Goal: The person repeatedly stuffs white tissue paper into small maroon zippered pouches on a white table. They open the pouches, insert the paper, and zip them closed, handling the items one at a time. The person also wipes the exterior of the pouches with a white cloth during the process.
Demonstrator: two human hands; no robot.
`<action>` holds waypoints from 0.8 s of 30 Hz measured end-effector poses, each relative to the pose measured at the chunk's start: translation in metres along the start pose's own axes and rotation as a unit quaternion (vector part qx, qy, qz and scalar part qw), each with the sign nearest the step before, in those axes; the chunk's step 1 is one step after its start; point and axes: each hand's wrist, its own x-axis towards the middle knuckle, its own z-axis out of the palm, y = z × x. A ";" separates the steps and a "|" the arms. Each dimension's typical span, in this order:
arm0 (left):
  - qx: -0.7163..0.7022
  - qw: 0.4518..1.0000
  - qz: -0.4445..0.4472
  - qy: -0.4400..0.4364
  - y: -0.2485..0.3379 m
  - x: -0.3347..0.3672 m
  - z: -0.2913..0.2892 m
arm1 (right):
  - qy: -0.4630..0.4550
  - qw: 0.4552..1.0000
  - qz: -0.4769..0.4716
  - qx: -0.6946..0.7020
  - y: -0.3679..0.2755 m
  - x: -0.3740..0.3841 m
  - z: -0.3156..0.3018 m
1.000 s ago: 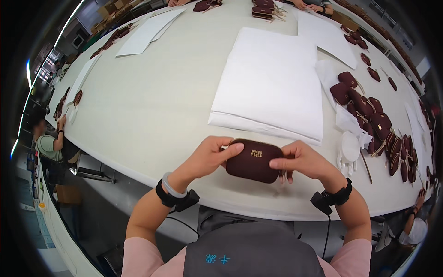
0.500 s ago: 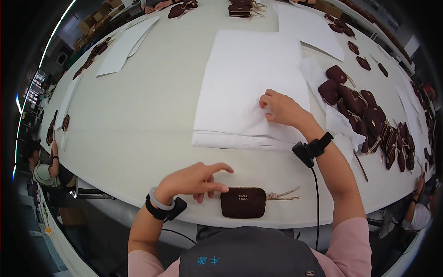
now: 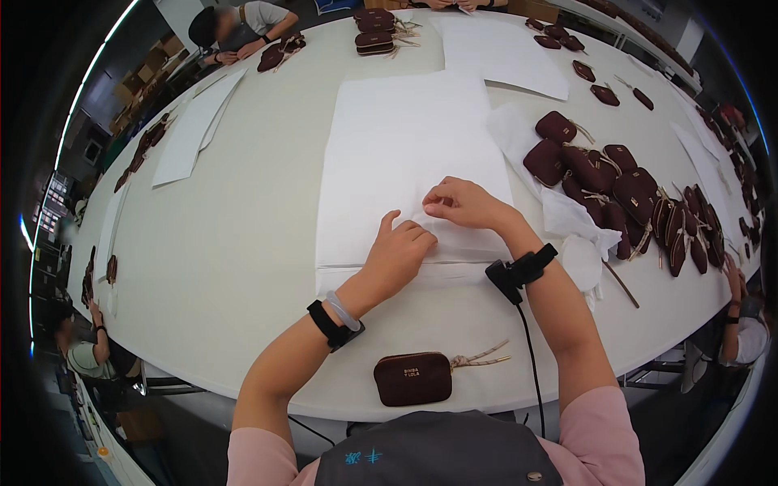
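Over a stack of white paper sheets [image 3: 389, 146], both of my hands come close together. My right hand [image 3: 466, 204] is closed in a pinch at a raised fold of the top sheet. Beside it, my left hand [image 3: 399, 253] lies low over the paper, one finger lifted apart from the others; its thumb side is partly hidden. A dark brown zipped pouch [image 3: 413, 379] lies flat near the table's front edge, untouched. From its right end a beige cord [image 3: 478, 356] stretches out on the table.
A heap of similar pouches [image 3: 612, 178] rests at the right, next to crumpled white paper [image 3: 575, 219]. More pouches [image 3: 377, 40] stand at the far side. Other people sit round the large pale table [image 3: 235, 267]. A black cable [image 3: 531, 356] hangs from my right wrist.
My left hand has moved from beside the pouch up and forward onto the paper, next to my right hand. The right fingers have closed together. The whole view has shifted, showing another person at far left.
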 end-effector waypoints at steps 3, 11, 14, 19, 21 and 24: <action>-0.111 0.986 -0.114 -0.050 -0.013 0.009 -0.004 | -0.026 0.999 -0.037 -0.028 -0.009 -0.013 -0.003; 0.177 0.973 0.050 0.139 0.019 0.043 -0.036 | -0.073 0.994 0.076 0.010 0.018 -0.019 -0.022; 0.166 0.985 -0.038 -0.039 -0.039 0.006 -0.014 | 0.183 0.935 0.006 -0.303 -0.029 -0.011 0.006; 0.086 0.990 -0.067 -0.086 -0.056 0.000 -0.032 | 0.154 0.879 -0.177 -0.415 -0.047 -0.019 0.058; 0.157 0.983 0.024 0.088 -0.002 0.015 -0.045 | 0.157 0.872 -0.147 -0.440 0.001 -0.024 0.052; -0.054 0.995 -0.075 0.023 0.049 -0.038 -0.067 | 0.081 0.949 -0.077 -0.296 -0.006 -0.027 0.043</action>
